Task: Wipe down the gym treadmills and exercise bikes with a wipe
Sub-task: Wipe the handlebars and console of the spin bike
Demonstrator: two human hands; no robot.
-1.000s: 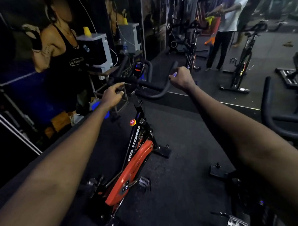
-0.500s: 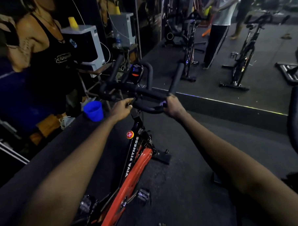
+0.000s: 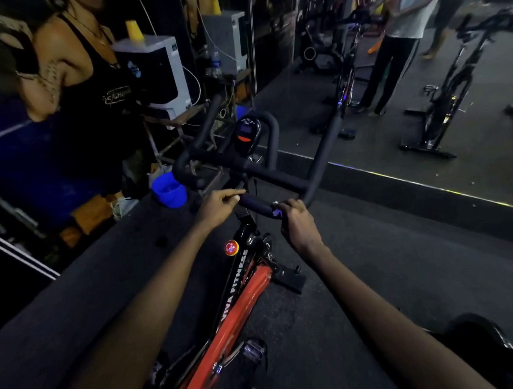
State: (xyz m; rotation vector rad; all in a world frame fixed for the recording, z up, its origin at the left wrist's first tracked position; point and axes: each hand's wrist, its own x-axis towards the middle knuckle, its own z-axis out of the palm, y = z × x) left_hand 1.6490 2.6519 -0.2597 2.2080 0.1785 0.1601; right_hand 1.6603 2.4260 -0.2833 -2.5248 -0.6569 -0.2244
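Wipe (image 3: 276, 213), a purplish scrap, is clenched under the right hand (image 3: 299, 224) against the handlebar (image 3: 257, 202) loop, six o'clock from the console (image 3: 246, 133) (pressed there to scrub, I'd say). Left hand (image 3: 217, 207), at its nine o'clock, curls beside the bar, grasp unclear, probably steadying. Frame (image 3: 237, 286) reads VIVA FITNESS.

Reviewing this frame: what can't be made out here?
Head view, each line one item:
wipe: mostly hidden under the right hand fingers.
left hand: contact with the handlebar unclear, dim light.
console readout: too small and dark.
bike rear: cut off by the bottom edge.
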